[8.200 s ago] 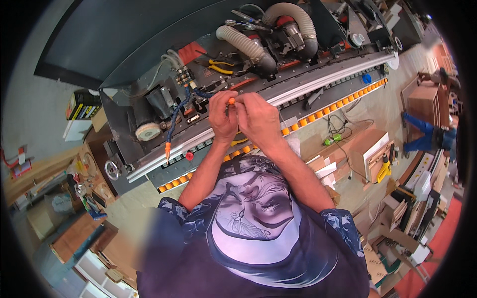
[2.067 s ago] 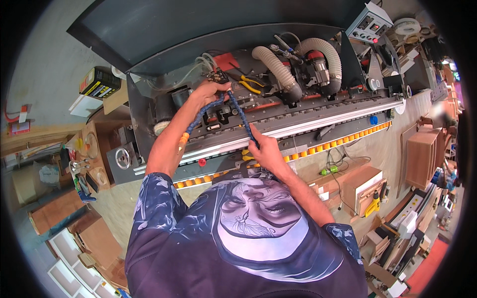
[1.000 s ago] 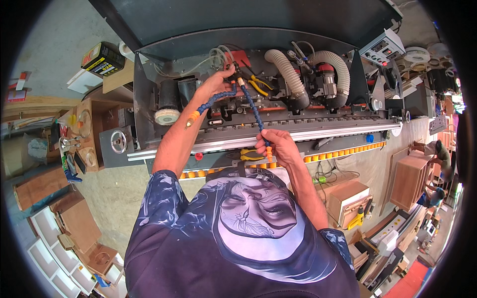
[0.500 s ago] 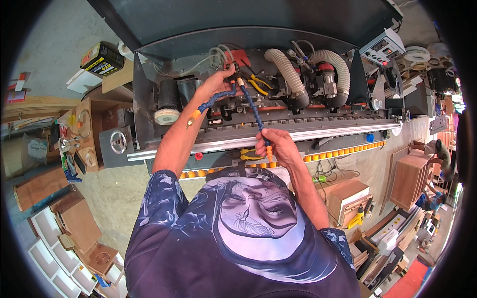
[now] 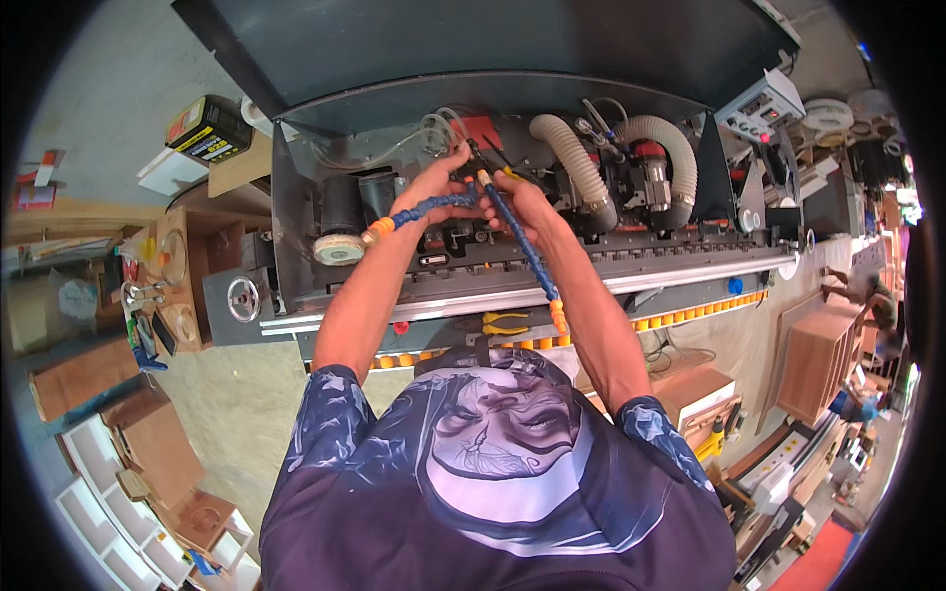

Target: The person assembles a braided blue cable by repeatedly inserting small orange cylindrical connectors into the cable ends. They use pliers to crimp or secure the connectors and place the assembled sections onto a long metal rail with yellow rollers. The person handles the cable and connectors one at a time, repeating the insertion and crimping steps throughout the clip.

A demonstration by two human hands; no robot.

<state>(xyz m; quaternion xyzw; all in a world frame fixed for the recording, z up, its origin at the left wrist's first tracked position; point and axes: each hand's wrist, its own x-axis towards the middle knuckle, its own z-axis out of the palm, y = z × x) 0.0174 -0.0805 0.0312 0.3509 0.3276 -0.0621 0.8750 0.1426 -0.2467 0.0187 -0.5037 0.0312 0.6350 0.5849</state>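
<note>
A single wide fisheye view looks steeply down from the left side of the wearer's head, over the patterned shirt [image 5: 493, 483] close below, toward the open machine [image 5: 453, 286] ahead; the left hand [image 5: 439, 187] and right hand [image 5: 522, 209] sit above centre. Distances near the curved rim are hard to judge.

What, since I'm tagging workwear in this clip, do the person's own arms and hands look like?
The left hand and right hand show no gloves. The left forearm and right forearm are bare. The short left sleeve and right sleeve are dark navy with a pale, smoke-like pattern.
</note>
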